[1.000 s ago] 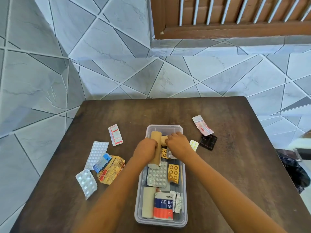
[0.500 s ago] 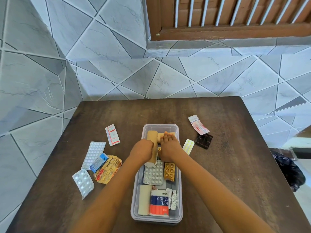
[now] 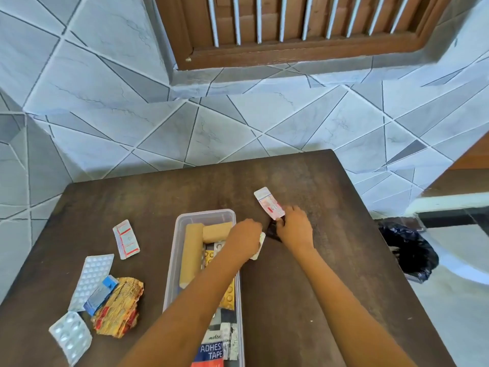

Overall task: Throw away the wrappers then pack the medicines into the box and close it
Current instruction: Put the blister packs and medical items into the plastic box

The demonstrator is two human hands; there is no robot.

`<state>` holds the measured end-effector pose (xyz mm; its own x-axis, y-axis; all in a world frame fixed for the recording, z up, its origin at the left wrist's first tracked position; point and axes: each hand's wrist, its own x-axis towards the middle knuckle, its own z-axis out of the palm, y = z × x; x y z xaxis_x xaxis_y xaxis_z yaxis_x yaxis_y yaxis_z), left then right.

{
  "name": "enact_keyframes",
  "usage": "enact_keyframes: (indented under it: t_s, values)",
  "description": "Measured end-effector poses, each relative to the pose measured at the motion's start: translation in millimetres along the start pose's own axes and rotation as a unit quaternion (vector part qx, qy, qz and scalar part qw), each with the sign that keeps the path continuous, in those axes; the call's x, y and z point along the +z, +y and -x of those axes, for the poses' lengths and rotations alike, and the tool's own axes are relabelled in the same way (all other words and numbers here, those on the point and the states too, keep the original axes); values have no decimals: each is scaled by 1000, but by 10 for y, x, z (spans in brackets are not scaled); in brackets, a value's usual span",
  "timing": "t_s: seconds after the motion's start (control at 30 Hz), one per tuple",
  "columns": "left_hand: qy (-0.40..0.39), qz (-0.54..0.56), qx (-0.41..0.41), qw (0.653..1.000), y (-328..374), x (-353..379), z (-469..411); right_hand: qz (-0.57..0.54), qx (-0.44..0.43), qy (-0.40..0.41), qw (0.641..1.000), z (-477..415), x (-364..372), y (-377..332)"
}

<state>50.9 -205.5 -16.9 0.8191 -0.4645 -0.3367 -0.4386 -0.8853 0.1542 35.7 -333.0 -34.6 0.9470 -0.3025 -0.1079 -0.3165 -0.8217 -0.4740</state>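
A clear plastic box [image 3: 206, 214] stands mid-table holding two tan bandage rolls [image 3: 191, 252], blister packs and an adhesive tape carton [image 3: 211, 352]. My left hand [image 3: 246, 237] reaches across the box's right rim, its fingers closed on a pale blister strip [image 3: 259, 246]. Just to the right, my right hand [image 3: 295, 229] curls its fingers onto a black blister pack [image 3: 272, 232], which it mostly hides. Its fingertips touch the near end of a pink-and-white strip [image 3: 268, 202]. A crumpled gold wrapper [image 3: 119, 305] lies left of the box.
Left of the box lie a red-and-white strip [image 3: 126, 239], a white blister sheet [image 3: 92, 279], a small blue pack [image 3: 100, 295] and a silver blister [image 3: 70, 337]. A black bin bag [image 3: 407, 250] sits on the floor past the table's right edge. Tiled wall behind.
Both hands have left the bandage rolls inside the box and moved right to the strips beside it. The rolls now lie in the box's far end.
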Motion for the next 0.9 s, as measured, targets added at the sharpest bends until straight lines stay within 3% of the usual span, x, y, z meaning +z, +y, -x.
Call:
enact_keyframes:
  t_s: [0.1, 0.27, 0.37, 0.47, 0.6, 0.7, 0.8, 0.9]
  values:
    - [-52, -54, -23, 997, 85, 82, -175, 26, 35, 12, 999, -268, 67, 14]
    - [-79, -35, -42, 995, 77, 152, -306, 22, 72, -40, 996, -513, 235, -5]
    - [-90, -10, -36, 995, 64, 132, -334, -21, 74, -24, 997, -528, 254, 3]
    - [-34, 24, -29, 999, 73, 67, -278, -119, 80, 22, 989, -426, 130, 8]
    - [90, 165, -34, 982, -36, -169, 13, -230, 80, 71, 967, -138, -198, -28]
    - [146, 226, -58, 961, -323, -349, 405, -274, 60, 20, 960, 217, -315, -169]
    - [151, 228, -109, 956, -669, -394, 804, -309, 55, -83, 946, 589, -211, -472]
    - [91, 183, -145, 968, -913, -334, 1134, -224, -4, -86, 971, 850, 12, -823]
